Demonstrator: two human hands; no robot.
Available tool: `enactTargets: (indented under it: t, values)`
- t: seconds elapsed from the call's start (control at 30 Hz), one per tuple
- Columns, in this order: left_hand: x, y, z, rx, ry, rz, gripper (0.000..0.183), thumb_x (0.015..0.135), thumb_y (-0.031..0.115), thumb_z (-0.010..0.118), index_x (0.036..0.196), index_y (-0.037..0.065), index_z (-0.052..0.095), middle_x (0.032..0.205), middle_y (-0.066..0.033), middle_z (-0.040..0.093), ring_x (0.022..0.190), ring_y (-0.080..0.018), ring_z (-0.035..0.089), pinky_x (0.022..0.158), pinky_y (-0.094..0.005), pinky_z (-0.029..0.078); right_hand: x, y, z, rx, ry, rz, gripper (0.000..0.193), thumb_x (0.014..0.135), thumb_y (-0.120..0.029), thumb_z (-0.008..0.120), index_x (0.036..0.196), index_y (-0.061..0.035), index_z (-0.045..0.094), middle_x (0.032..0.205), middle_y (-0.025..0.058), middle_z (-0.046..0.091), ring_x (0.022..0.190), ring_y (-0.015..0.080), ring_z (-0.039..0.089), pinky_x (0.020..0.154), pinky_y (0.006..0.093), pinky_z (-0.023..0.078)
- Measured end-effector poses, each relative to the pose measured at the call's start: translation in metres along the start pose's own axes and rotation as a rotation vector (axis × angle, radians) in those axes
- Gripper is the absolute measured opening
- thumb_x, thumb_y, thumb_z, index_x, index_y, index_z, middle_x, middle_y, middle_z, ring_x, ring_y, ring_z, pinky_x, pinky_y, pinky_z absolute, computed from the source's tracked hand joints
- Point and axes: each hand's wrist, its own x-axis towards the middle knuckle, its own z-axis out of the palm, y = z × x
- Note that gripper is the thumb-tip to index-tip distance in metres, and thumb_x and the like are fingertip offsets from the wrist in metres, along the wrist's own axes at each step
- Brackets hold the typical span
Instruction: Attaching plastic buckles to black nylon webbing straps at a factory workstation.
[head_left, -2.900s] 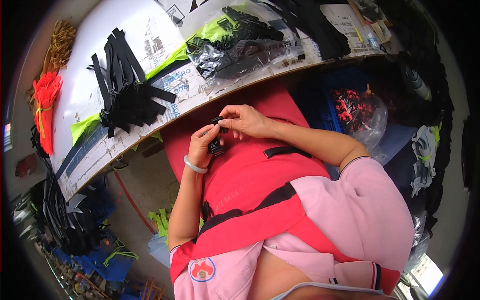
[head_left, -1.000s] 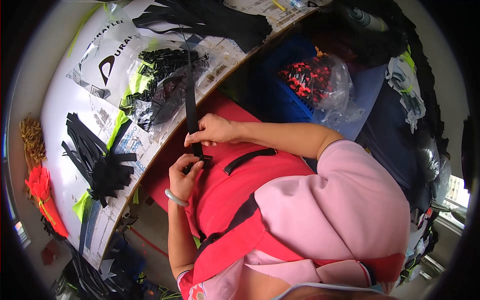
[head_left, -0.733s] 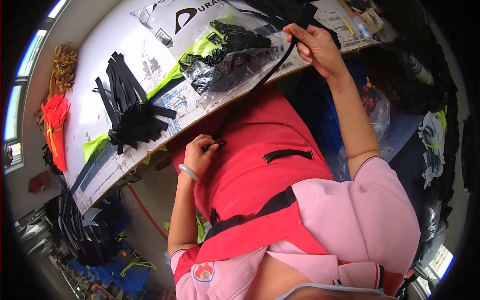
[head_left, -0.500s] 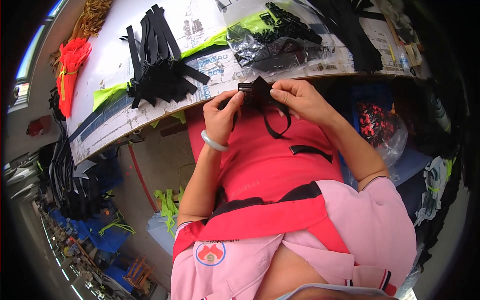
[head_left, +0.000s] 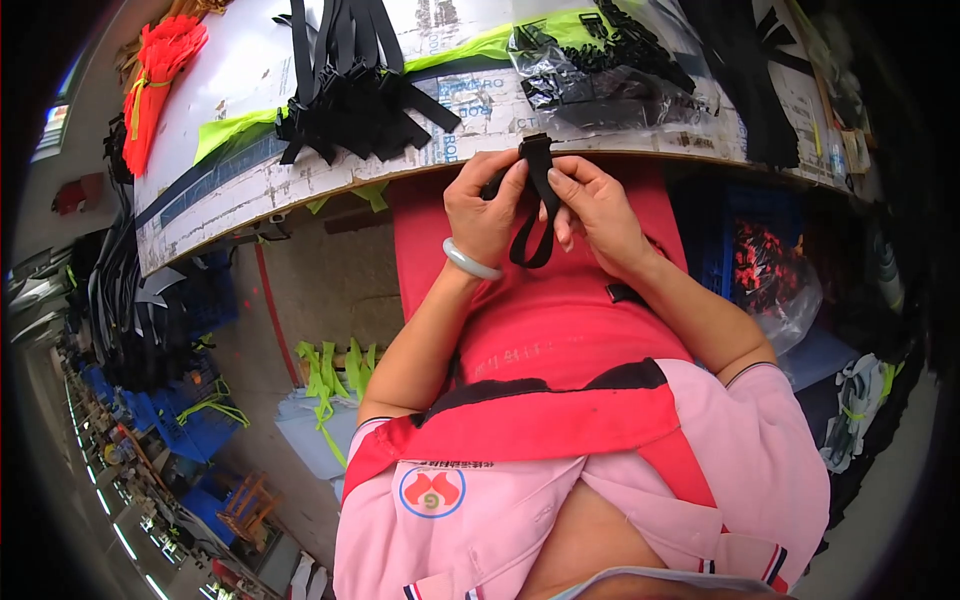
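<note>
Just off the table's near edge, my two hands hold a black webbing strap (head_left: 541, 180) with a black plastic buckle (head_left: 534, 143) at its upper end. My left hand (head_left: 485, 203) pinches the buckle end from the left side, a pale bangle on that wrist. On the other side, my right hand (head_left: 598, 212) has thumb and fingers closed at the strap's edge. The strap runs through the buckle and hangs between the hands in a loop over the red apron (head_left: 430, 220). How the webbing passes inside the fingers is hidden.
The table (head_left: 230, 210) carries a bundle of black straps (head_left: 360, 110), a plastic bag (head_left: 570, 100) with black buckles, and more black webbing (head_left: 755, 110) at right. An orange-red bundle (head_left: 150, 90) lies far left. A blue crate (head_left: 720, 250) stands below the table at right.
The strap has been pulled through the buckle and now lies straight down between the hands. The buckle turned upright, and my right hand moved closer to my left. The view shifted slightly.
</note>
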Motion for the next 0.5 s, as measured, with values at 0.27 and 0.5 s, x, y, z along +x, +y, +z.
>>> enactTargets:
  t: [0.27,0.5]
  values:
    - [-0.013,0.007,-0.012,-0.137,-0.021,-0.248,0.023,0.088,0.006,0.063,0.111,0.000,0.064,0.075,-0.0033,0.060,0.056,-0.0107,0.054,0.050,-0.0219,0.043,0.013,-0.015,-0.007,-0.108,-0.010,-0.112,0.022,0.091,-0.019,0.063,0.105,-0.0018,0.063,0.079,0.0038,0.064,0.060,0.0099,0.062,0.048,0.0198,0.050]
    - [0.004,0.018,-0.021,-0.439,-0.221,-0.719,0.027,0.092,0.027,0.061,0.082,0.002,0.066,0.057,-0.0030,0.055,0.043,-0.0086,0.047,0.038,-0.0225,0.033,0.011,0.000,-0.008,-0.745,-0.073,-0.706,0.011,0.084,-0.003,0.068,0.096,-0.0029,0.066,0.105,0.0011,0.057,0.086,0.0095,0.056,0.073,0.0210,0.046]
